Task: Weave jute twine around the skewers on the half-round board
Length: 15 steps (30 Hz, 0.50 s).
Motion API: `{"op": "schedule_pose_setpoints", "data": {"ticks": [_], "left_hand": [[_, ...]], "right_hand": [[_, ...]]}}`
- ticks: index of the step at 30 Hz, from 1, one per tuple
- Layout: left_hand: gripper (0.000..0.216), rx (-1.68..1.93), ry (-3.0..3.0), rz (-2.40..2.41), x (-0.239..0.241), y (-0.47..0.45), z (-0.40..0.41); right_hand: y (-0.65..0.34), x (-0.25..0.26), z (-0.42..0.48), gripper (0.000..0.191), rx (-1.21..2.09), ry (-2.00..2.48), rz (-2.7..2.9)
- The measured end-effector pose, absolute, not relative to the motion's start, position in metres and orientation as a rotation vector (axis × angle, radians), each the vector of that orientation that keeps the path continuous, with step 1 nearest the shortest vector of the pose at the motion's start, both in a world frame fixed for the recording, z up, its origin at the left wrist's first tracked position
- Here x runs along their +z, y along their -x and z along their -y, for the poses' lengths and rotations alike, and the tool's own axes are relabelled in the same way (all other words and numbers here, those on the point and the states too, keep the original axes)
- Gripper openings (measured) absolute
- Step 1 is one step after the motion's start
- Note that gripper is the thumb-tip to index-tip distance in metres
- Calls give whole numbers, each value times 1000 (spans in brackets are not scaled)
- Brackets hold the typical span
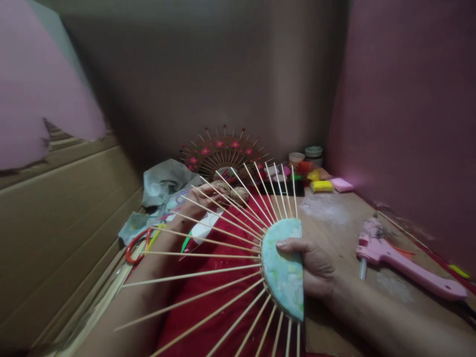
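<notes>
My right hand (316,263) grips a half-round base (284,272) covered in pale blue, flower-patterned fabric, its thumb lying on the front face. Thin wooden sticks (223,233) fan out from the curved edge of this base, mostly up, left and down. Behind the sticks my left hand (201,201) stretches forward, its fingers closed at a ball of brown twine (222,188). Right beside that sits a second twine ball (240,196). The sticks partly cover my left fingers.
A finished-looking fan with pink flowers (225,144) stands at the back. Red cloth (219,297) lies below the sticks. Orange-handled scissors (136,245) are at left; a pink glue gun (405,260) is at right. Yellow (322,186) and pink (342,185) packets lie behind it.
</notes>
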<state>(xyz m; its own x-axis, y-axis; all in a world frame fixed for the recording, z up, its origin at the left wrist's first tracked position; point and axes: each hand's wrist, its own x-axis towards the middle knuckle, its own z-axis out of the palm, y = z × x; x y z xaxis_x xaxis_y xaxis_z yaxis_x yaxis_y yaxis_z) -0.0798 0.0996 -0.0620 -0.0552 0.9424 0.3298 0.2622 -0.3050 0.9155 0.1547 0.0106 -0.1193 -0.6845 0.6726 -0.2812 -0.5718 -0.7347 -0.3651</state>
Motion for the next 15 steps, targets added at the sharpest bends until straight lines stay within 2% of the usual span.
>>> {"op": "schedule_pose_setpoints", "data": {"ticks": [3,9,15], "left_hand": [[10,1361,-1666,-1350,-60,93,-105],[19,1671,-1607,-1358,-67,107,-118],[24,1758,-1527,-1267,-72,99,-118]], "right_hand": [[-154,-122,-11,15,2357,554,350],[-153,-123,-12,16,2371,566,330],[-151,-123,-10,16,2396,585,291]]}}
